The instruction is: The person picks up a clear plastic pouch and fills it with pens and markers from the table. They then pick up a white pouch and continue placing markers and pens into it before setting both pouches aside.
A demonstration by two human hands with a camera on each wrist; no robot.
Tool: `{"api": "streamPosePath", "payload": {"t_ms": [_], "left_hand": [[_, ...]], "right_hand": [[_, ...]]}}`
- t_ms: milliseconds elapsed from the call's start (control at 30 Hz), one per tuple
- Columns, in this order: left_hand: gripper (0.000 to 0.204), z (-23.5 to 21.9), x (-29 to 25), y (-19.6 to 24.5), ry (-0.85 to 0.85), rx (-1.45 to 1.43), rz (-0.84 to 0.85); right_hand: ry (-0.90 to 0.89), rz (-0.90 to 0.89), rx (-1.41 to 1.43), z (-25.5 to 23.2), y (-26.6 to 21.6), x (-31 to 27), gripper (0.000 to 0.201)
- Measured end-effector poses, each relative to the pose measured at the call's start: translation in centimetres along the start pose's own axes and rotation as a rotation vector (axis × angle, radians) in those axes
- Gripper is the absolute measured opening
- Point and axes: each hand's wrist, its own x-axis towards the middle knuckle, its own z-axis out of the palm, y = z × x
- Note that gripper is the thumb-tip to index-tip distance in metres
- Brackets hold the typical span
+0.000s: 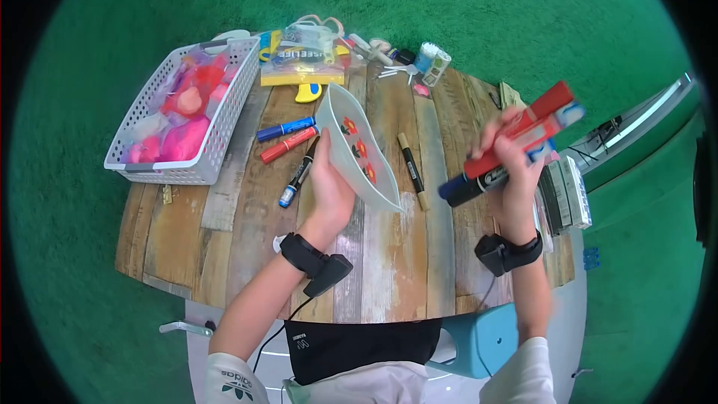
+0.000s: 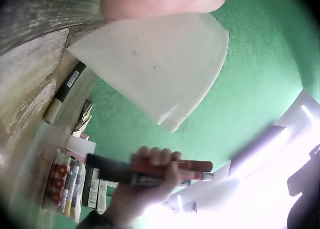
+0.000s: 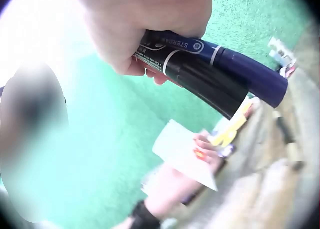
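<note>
My left hand (image 1: 330,191) holds a white dish (image 1: 381,179) with pointed corners and red flowers inside, tilted above the table. Its smooth, plain outer side (image 2: 160,63) fills the upper part of the left wrist view. To the right, my right hand (image 1: 516,168) grips a bundle of thick markers (image 1: 542,108) in the air, red, black and blue ones together. A black cap (image 3: 207,83) and a blue cap (image 3: 255,76) stick out of this fist in the right wrist view. Left of the dish lie a blue marker (image 1: 286,129), a red marker (image 1: 289,145) and a black marker (image 1: 299,173).
Another black marker (image 1: 411,170) with tan ends lies mid-table. A white basket (image 1: 217,161) of pink and red items stands at the left. Along the back are a zip bag (image 1: 303,67), a yellow-blue item (image 1: 308,93) and a cotton swab tub (image 1: 426,56). Boxes (image 1: 568,191) stand at the right edge.
</note>
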Motion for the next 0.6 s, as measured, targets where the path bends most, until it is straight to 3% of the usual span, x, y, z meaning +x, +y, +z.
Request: {"api": "streamPosePath", "payload": {"t_ms": [100,233,300,433,600], "left_hand": [[0.046,0.3,-0.4,0.1,0.018,0.093,-0.005],[0.049,0.5,-0.7,-0.4,-0.028,0.217,0.037],[0.050,0.3,-0.7,-0.4,-0.065,0.248,-0.041],[0.046,1.5,-1.4,-0.5,-0.072,0.299,0.016],[0.050,1.0,-1.3,-1.0,-0.090,0.289,0.008]], "right_hand": [[0.012,-0.118,0.343,2.8,0.1,1.9,0.033],[-0.037,-0.171,0.430,4.9,1.5,2.8,0.034],[-0.017,-0.168,0.290,5.4,2.3,2.6,0.035],[0.065,-0.099,0.181,5.4,3.0,2.6,0.034],[-0.027,-0.001,0.105,4.7,3.7,2.6,0.037]]}}
